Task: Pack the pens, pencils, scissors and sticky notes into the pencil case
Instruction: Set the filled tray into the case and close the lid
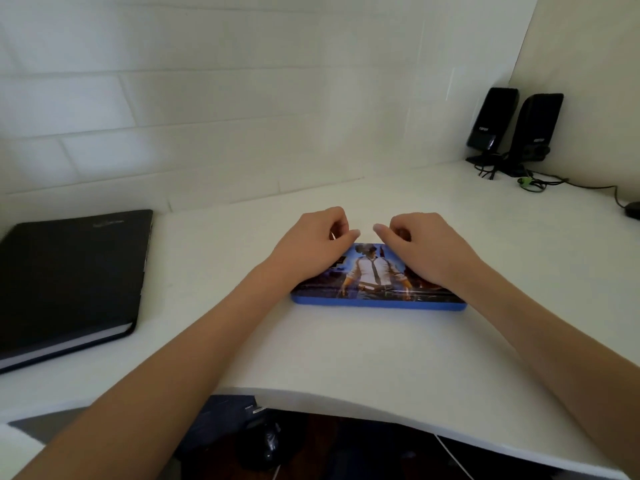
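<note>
Pencil case (377, 275): blue tin-style box with a printed figure on the lid; lies flat near the middle of the desk (346, 348), long side toward the person; lid down and shut as far as can be seen.
Left hand (313, 245): rests on the left part of the lid, fingers curled loosely toward the case's far edge; holds nothing visible.
Right hand (429, 247): rests on the right part of the lid, fingers curled the same way, thumb tip pointing at the left thumb; holds nothing visible.
Pens, pencils, scissors, sticky notes: none to be seen anywhere on the desk.
Notebook (69, 282): black, closed, at the left edge of the desk, well apart from the case.
Speakers (512, 126): two, black, upright in the far right corner, cables trailing along the right edge.
Mouse (633, 209): dark, only partly in view at the right edge.
Progress, as judged: either the stationery is already inside and the lid has been pressed shut, or the case has yet to be opened; the view alone does not settle which.
Remaining, as judged: if the contents are in, nothing beyond letting go of the lid.
</note>
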A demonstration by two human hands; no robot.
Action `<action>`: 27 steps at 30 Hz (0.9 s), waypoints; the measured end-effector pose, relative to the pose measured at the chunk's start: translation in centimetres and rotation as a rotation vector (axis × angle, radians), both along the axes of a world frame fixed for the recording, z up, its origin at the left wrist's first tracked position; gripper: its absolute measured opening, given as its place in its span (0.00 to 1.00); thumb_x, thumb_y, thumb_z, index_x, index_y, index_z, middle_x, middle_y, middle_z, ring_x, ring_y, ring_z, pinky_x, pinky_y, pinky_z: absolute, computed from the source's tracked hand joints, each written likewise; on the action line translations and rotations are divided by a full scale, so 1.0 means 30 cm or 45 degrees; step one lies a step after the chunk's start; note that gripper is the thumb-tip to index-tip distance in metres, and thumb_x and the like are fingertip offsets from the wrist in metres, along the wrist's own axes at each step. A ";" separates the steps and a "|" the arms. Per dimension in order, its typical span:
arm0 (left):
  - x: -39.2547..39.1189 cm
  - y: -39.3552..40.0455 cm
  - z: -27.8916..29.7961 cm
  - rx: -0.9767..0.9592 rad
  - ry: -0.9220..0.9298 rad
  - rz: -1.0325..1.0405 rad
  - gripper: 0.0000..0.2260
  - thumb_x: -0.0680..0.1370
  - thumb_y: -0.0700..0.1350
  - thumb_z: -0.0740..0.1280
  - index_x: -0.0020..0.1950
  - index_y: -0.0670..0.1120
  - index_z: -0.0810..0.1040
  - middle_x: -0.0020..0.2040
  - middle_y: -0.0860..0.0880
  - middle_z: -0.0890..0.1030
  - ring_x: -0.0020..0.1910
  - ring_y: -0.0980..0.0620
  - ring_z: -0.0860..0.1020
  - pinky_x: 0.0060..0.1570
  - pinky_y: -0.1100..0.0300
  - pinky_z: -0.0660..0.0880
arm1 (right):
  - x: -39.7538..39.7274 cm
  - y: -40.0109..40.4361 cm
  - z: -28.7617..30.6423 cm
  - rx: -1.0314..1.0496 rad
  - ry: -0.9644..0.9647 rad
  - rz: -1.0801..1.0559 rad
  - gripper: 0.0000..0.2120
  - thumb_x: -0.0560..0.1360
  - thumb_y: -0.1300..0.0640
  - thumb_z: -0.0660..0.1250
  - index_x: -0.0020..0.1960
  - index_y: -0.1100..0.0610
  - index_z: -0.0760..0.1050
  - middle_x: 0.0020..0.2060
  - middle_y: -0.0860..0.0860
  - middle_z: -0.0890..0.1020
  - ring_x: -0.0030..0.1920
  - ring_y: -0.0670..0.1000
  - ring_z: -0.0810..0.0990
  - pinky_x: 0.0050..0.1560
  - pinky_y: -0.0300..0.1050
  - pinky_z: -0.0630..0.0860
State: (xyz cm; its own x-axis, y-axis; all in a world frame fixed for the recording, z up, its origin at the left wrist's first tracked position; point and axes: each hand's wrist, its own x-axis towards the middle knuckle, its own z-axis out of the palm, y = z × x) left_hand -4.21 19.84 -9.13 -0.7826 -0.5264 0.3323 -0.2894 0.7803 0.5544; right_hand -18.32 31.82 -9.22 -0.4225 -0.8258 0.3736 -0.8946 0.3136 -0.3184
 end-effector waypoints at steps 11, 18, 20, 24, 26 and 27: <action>0.167 0.131 -0.067 -0.585 -0.363 -0.112 0.35 0.74 0.66 0.42 0.77 0.51 0.53 0.78 0.50 0.57 0.77 0.52 0.53 0.74 0.58 0.47 | 0.138 0.197 -0.091 0.050 0.527 0.007 0.25 0.76 0.39 0.49 0.61 0.51 0.75 0.56 0.49 0.79 0.56 0.55 0.77 0.53 0.52 0.71; 0.177 0.093 -0.077 -0.628 -0.479 0.099 0.31 0.79 0.60 0.52 0.77 0.46 0.51 0.78 0.46 0.55 0.78 0.48 0.51 0.75 0.54 0.47 | 0.179 0.054 -0.054 0.315 0.424 0.152 0.40 0.71 0.35 0.36 0.75 0.53 0.62 0.73 0.49 0.68 0.72 0.54 0.65 0.69 0.53 0.60; 0.187 0.057 -0.068 -0.628 -0.599 0.248 0.31 0.80 0.59 0.49 0.77 0.43 0.49 0.78 0.43 0.53 0.78 0.46 0.51 0.75 0.52 0.48 | 0.200 -0.042 -0.062 0.339 0.337 0.170 0.36 0.73 0.36 0.38 0.77 0.50 0.54 0.77 0.47 0.59 0.76 0.51 0.56 0.73 0.51 0.50; 0.214 -0.062 -0.034 -0.553 -0.876 0.535 0.28 0.82 0.52 0.49 0.76 0.38 0.46 0.78 0.38 0.50 0.77 0.41 0.51 0.74 0.49 0.50 | 0.280 -0.261 -0.064 0.295 0.276 0.259 0.27 0.81 0.46 0.50 0.78 0.51 0.51 0.78 0.49 0.56 0.77 0.52 0.52 0.75 0.52 0.42; 0.236 -0.136 -0.021 -0.458 -0.979 0.633 0.28 0.82 0.49 0.50 0.76 0.36 0.44 0.78 0.37 0.49 0.77 0.40 0.50 0.74 0.48 0.49 | 0.327 -0.364 -0.061 0.311 0.258 0.327 0.27 0.82 0.47 0.50 0.78 0.53 0.50 0.78 0.50 0.55 0.77 0.53 0.51 0.75 0.53 0.41; 0.249 -0.174 -0.018 -0.425 -1.015 0.671 0.28 0.82 0.49 0.50 0.76 0.35 0.44 0.78 0.37 0.48 0.77 0.40 0.49 0.74 0.47 0.49 | 0.350 -0.412 -0.057 0.321 0.249 0.348 0.27 0.82 0.48 0.50 0.78 0.53 0.49 0.78 0.51 0.55 0.77 0.53 0.51 0.75 0.53 0.40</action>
